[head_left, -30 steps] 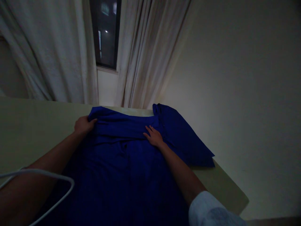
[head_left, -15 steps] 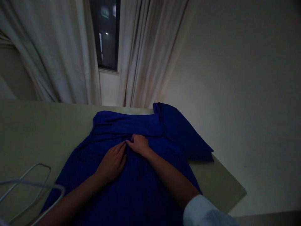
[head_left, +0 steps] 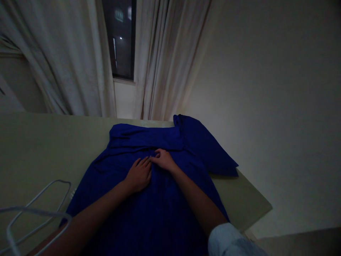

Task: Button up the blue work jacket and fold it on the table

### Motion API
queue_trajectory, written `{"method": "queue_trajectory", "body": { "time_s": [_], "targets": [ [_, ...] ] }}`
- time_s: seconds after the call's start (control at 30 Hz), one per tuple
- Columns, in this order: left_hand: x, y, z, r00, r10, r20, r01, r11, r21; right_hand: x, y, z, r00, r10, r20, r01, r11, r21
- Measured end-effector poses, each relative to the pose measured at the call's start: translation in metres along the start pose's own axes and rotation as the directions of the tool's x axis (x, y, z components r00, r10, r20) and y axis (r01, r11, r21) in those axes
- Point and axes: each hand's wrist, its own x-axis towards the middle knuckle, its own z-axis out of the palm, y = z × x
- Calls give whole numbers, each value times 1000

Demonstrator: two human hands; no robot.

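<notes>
Hands have come together at the middle of the cloth: one second ago the left hand [head_left: 139, 175] was at the upper left corner and the right hand [head_left: 164, 160] lay on the folded band. This suggests to me that the work is now on the centre line, just below this band. The blue garment [head_left: 163, 201] is spread on the pale table [head_left: 53, 142], under both forearms, and its sleeve-like part [head_left: 207, 147] lies out to the right, near the wall [head_left: 279, 117].

The left fingers are close to each other and rest on the fabric. The right thumb and forefinger are narrow, near the left fingertips; whether a bit of cloth is pinched between them, I cannot tell, because the room is dim.

About containers, I can see none, and no pocket shows clearly in the garment. A white cable [head_left: 34, 211] loops at the lower left, beside the left forearm.
</notes>
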Motion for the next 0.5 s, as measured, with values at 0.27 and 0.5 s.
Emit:
{"method": "queue_trajectory", "body": {
  "time_s": [0.27,0.5],
  "targets": [
    [-10,-1,7,973,231,18,-229,971,-63,-23,-23,7,992,-123,-32,120,988,-96],
    [-41,-15,0,980,43,-193,-62,994,-94,-48,-13,14,938,-323,-124,315,946,-81]
  ]
}}
